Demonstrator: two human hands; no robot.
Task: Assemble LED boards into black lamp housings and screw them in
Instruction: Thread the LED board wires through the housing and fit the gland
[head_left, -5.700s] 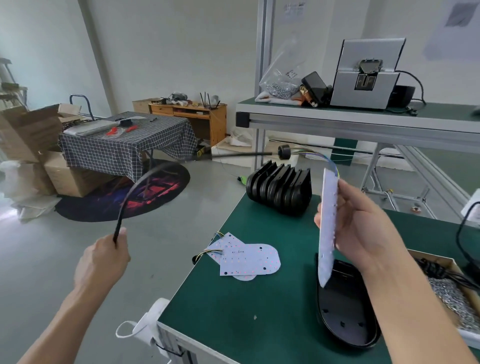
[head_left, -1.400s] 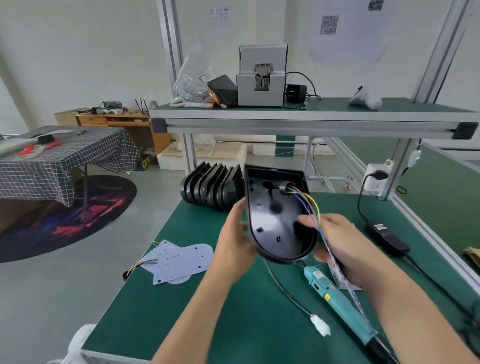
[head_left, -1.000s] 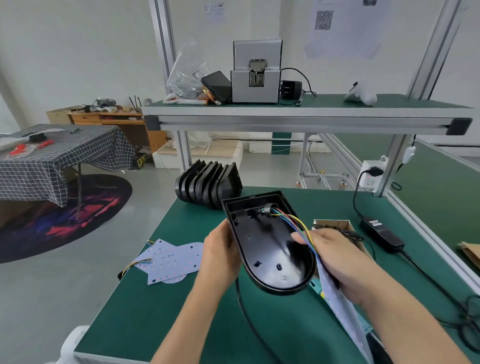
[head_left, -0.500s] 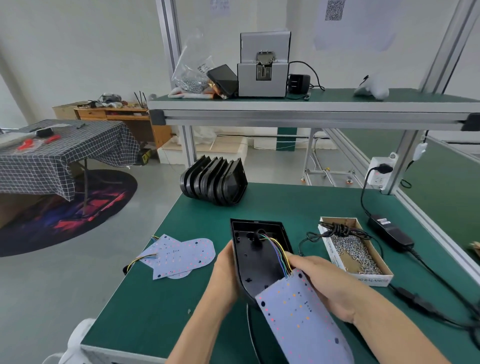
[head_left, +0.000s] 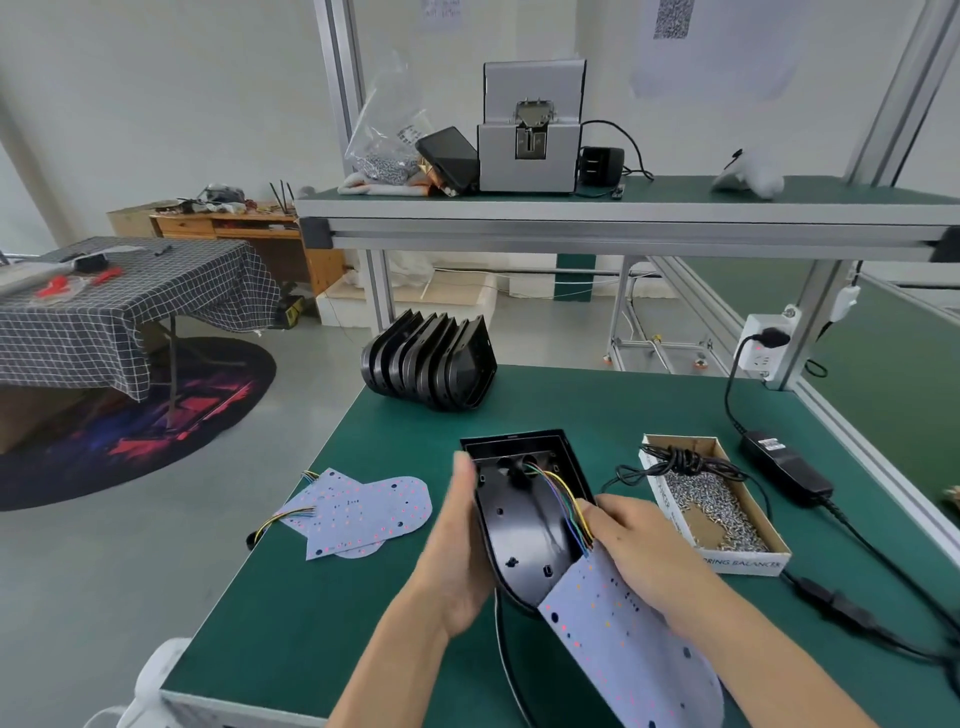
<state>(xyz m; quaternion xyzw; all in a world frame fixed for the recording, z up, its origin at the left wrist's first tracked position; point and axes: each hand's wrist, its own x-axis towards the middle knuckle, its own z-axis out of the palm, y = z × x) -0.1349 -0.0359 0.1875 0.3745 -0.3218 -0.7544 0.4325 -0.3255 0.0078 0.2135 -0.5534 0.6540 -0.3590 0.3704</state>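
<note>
A black lamp housing (head_left: 522, 512) lies open side up on the green bench (head_left: 322, 613) in front of me. My left hand (head_left: 460, 553) holds its left rim. My right hand (head_left: 636, 551) holds a white LED board (head_left: 628, 649) by its upper end at the housing's right edge. The board slants down toward me over the housing's rounded end. Coloured wires (head_left: 563, 499) run from the board into a hole near the housing's square end. A black cable (head_left: 506, 660) trails out from under the housing toward me.
Two spare LED boards (head_left: 358, 512) lie left of the housing. A stack of black housings (head_left: 431, 361) stands at the back. A cardboard box of screws (head_left: 719, 512) sits to the right, with a power adapter (head_left: 787, 467) and cables beyond it. An upper shelf (head_left: 623, 215) carries a screw feeder (head_left: 530, 130).
The housing has come down from a tilted hold in the air to lie on the bench. The board has swung round to face up over the housing's rounded end.
</note>
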